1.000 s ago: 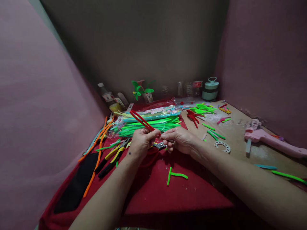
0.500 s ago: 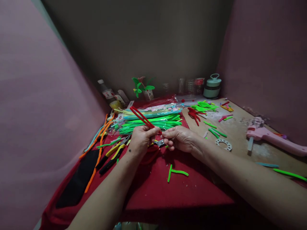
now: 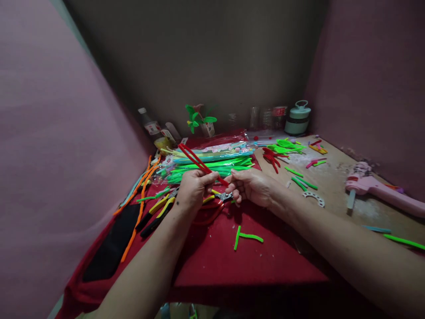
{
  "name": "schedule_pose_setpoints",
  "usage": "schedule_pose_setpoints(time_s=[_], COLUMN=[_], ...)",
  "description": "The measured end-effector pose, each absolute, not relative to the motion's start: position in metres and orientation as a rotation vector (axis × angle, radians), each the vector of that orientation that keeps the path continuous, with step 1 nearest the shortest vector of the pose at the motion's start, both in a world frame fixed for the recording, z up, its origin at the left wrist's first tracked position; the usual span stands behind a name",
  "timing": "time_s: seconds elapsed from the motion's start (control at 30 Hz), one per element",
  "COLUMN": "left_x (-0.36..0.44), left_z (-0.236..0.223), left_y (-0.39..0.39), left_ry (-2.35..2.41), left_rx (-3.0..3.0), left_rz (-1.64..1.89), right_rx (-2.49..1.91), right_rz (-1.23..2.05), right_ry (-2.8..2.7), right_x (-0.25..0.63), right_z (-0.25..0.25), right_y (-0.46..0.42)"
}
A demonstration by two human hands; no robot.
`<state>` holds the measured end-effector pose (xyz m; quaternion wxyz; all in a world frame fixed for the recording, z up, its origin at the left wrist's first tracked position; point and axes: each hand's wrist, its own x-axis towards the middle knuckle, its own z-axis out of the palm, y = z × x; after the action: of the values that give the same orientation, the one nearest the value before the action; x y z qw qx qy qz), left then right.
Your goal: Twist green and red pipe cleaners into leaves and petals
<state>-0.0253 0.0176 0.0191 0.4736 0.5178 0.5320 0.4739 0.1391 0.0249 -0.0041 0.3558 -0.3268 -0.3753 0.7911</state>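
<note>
My left hand is closed on a red pipe cleaner, pinching it between thumb and fingers. The pipe cleaner is bent double, its loop pointing up and left, and its other end sticks out to the right of my thumb. My right hand is beside that end, thumb lifted away from the curled fingers, not gripping it. Beneath my hands lie scissors with red handles. Yellow-and-black pliers are to the left of them. Clear bags of green pipe cleaners lie just beyond my hands.
Cut green pieces lie on the red cloth. At left are orange pipe cleaners and a black flat object. A pink glue gun, red pieces and a white ring are at right. Bottles and a jar stand behind.
My right thumb has lifted off the end of the red pipe cleaner, which now shows between my hands. My left hand keeps its pinch. The view has shifted slightly.
</note>
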Motion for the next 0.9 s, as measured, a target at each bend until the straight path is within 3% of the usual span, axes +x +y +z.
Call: schedule_pose_setpoints(time_s=[0.5, 0.9], left_x=[-0.027, -0.023], left_z=[0.014, 0.015], left_y=[0.018, 0.016], left_ry=[1.286, 1.305], left_rx=[1.266, 1.230], left_rz=[1.106, 1.099], right_rx=[-0.816, -0.958], right_rz=[2.180, 2.001], right_ry=[-0.949, -1.033], right_x=[0.135, 0.129], right_z=[-0.009, -0.009], right_y=[0.023, 0.018])
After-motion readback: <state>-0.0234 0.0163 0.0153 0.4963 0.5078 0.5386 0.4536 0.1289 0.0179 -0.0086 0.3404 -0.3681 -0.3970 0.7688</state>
